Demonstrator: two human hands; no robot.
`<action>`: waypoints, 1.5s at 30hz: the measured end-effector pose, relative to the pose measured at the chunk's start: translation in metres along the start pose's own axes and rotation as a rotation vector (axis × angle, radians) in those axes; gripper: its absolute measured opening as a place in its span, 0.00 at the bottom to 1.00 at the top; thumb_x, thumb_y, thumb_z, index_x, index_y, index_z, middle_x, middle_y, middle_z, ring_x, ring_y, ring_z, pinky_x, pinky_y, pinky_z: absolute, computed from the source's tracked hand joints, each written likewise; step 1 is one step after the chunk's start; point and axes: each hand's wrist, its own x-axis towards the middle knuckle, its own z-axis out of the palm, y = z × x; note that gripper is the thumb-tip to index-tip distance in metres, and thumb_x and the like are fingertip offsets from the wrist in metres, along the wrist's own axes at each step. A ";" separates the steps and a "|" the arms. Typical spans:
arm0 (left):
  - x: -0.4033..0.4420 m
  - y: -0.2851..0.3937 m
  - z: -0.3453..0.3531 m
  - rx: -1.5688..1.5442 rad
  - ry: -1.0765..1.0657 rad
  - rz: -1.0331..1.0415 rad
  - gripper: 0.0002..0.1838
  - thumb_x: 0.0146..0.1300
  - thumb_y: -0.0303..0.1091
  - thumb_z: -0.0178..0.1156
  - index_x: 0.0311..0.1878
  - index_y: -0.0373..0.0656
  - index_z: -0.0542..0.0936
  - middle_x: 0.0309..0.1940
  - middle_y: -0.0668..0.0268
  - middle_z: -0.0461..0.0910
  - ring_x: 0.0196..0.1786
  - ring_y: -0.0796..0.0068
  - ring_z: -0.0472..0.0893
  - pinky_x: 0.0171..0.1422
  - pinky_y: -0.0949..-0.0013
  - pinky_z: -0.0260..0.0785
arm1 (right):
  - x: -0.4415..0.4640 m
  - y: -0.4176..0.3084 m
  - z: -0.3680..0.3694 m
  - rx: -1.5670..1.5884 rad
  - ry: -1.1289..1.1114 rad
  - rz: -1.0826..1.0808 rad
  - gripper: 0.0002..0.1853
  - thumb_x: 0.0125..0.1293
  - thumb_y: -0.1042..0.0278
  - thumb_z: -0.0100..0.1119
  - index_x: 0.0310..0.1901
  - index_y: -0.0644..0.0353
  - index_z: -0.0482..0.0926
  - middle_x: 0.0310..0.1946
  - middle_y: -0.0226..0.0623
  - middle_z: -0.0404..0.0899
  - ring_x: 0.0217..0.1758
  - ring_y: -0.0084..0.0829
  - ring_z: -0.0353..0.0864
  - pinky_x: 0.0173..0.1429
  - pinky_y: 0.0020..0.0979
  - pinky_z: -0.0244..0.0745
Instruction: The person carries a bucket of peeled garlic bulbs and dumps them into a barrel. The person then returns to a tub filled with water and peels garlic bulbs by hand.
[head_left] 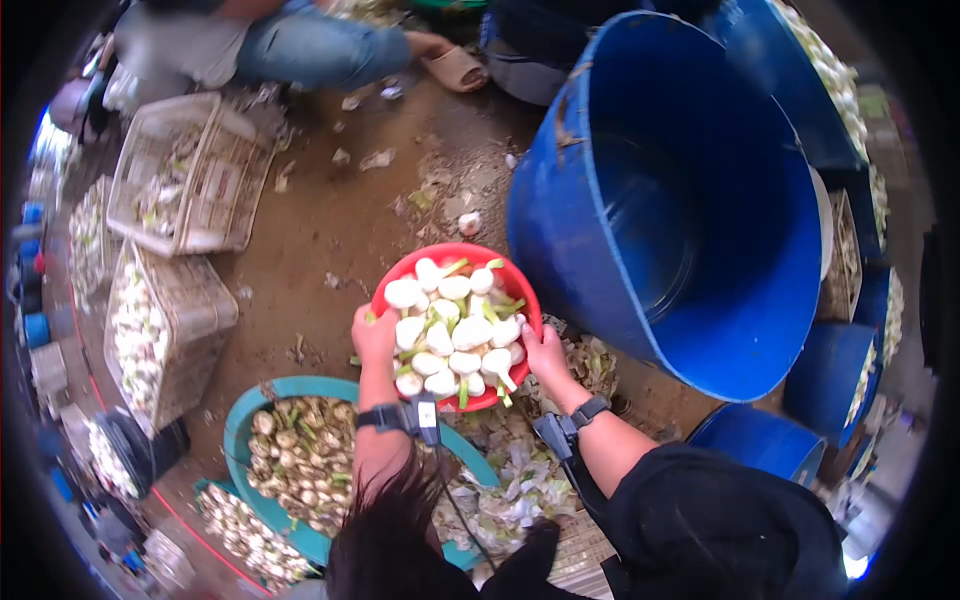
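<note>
A round red basin (532,290) full of peeled white bulbs (467,333) with short green stems is held level between my hands. My left hand (376,338) grips its left rim, fingers mostly hidden under the side. On the right rim, my right hand (545,356) is closed around the edge. Just below and to the left stands a teal tub (238,430) of unpeeled brownish bulbs (300,455). Leafy peelings (520,480) lie beneath the basin and my right forearm.
A large blue barrel (560,210), its open mouth showing, stands to the right. Plastic crates (215,180) of bulbs are at the left. Another person's leg (320,50) and sandalled foot are at the top. Scraps litter the wet floor (310,220).
</note>
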 end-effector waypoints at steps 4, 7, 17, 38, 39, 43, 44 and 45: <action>-0.020 -0.019 -0.008 -0.312 -0.055 -0.100 0.17 0.44 0.26 0.64 0.40 0.35 0.77 0.33 0.63 0.78 0.33 0.77 0.76 0.39 0.73 0.70 | -0.002 -0.007 -0.019 0.098 -0.017 -0.089 0.14 0.62 0.59 0.54 0.34 0.64 0.72 0.28 0.37 0.76 0.32 0.24 0.73 0.39 0.30 0.68; -0.082 -0.012 -0.031 -0.473 -0.132 -0.166 0.16 0.48 0.26 0.64 0.41 0.33 0.76 0.34 0.62 0.78 0.34 0.76 0.77 0.39 0.72 0.70 | -0.031 -0.018 -0.054 0.070 -0.057 -0.099 0.13 0.62 0.60 0.54 0.33 0.64 0.73 0.27 0.34 0.76 0.30 0.22 0.72 0.37 0.29 0.68; -0.281 -0.062 -0.197 -0.599 -0.420 -0.230 0.20 0.62 0.41 0.49 0.52 0.36 0.69 0.44 0.58 0.74 0.45 0.67 0.75 0.50 0.66 0.68 | -0.254 -0.050 -0.191 0.147 -0.138 -0.210 0.10 0.62 0.65 0.54 0.30 0.64 0.74 0.25 0.28 0.75 0.29 0.17 0.69 0.33 0.24 0.67; -0.658 0.099 -0.311 -0.448 -0.526 0.158 0.36 0.63 0.58 0.40 0.60 0.33 0.61 0.59 0.57 0.66 0.60 0.62 0.67 0.64 0.61 0.57 | -0.513 -0.078 -0.392 0.160 -0.551 -0.181 0.17 0.58 0.56 0.58 0.36 0.65 0.77 0.27 0.31 0.77 0.29 0.19 0.73 0.33 0.24 0.69; -0.663 0.110 -0.297 -0.439 -0.541 0.162 0.36 0.63 0.58 0.40 0.60 0.33 0.61 0.59 0.57 0.66 0.60 0.62 0.67 0.64 0.61 0.57 | -0.508 -0.082 -0.408 0.174 -0.512 -0.161 0.17 0.58 0.56 0.58 0.35 0.65 0.77 0.27 0.32 0.77 0.30 0.18 0.73 0.33 0.24 0.70; -0.692 0.165 -0.215 -0.418 -0.605 0.173 0.36 0.63 0.58 0.40 0.60 0.33 0.61 0.59 0.57 0.66 0.60 0.62 0.67 0.64 0.60 0.57 | -0.459 -0.100 -0.495 0.314 -0.486 -0.210 0.17 0.58 0.55 0.57 0.33 0.65 0.77 0.27 0.32 0.77 0.31 0.19 0.73 0.34 0.25 0.70; -0.700 0.181 -0.186 -0.408 -0.626 0.176 0.36 0.62 0.58 0.40 0.60 0.33 0.61 0.59 0.57 0.65 0.60 0.62 0.67 0.64 0.60 0.57 | -0.451 -0.113 -0.529 0.260 -0.395 -0.311 0.15 0.58 0.56 0.54 0.27 0.62 0.76 0.21 0.28 0.75 0.26 0.17 0.71 0.30 0.24 0.67; -0.708 0.198 -0.155 -0.400 -0.646 0.174 0.36 0.62 0.58 0.40 0.60 0.33 0.61 0.59 0.57 0.65 0.60 0.62 0.67 0.64 0.60 0.57 | -0.433 -0.119 -0.560 0.272 -0.376 -0.298 0.16 0.59 0.55 0.54 0.27 0.62 0.76 0.21 0.28 0.74 0.25 0.17 0.71 0.30 0.25 0.68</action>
